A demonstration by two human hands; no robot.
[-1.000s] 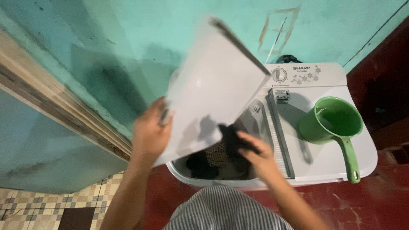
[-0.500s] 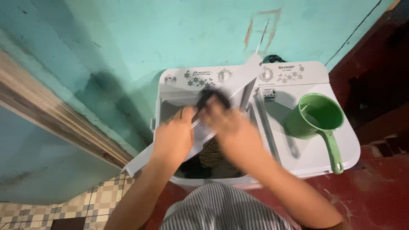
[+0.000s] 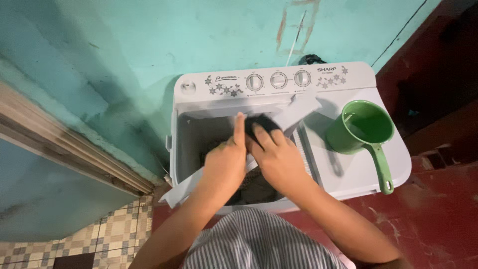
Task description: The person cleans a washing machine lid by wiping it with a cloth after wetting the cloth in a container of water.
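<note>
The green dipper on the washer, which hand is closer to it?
Right. The right hand is over the open tub, just left of the green dipper; the left hand lies beyond it, farther left.

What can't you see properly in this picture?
Head view:
- Inside of the washing machine: mostly covered by the left hand, right hand and the tilted white lid.
- Dark cloth: partly under the right fingers, kind unclear.
- Dial markings: too small.
- Green scoop: contents unclear.

Under your hands, the white twin-tub washing machine (image 3: 348,174) looks smooth, glossy plastic. Right of your right hand (image 3: 279,159), the green plastic dipper (image 3: 361,130) shines; the dark cloth (image 3: 263,123) looks matt.
</note>
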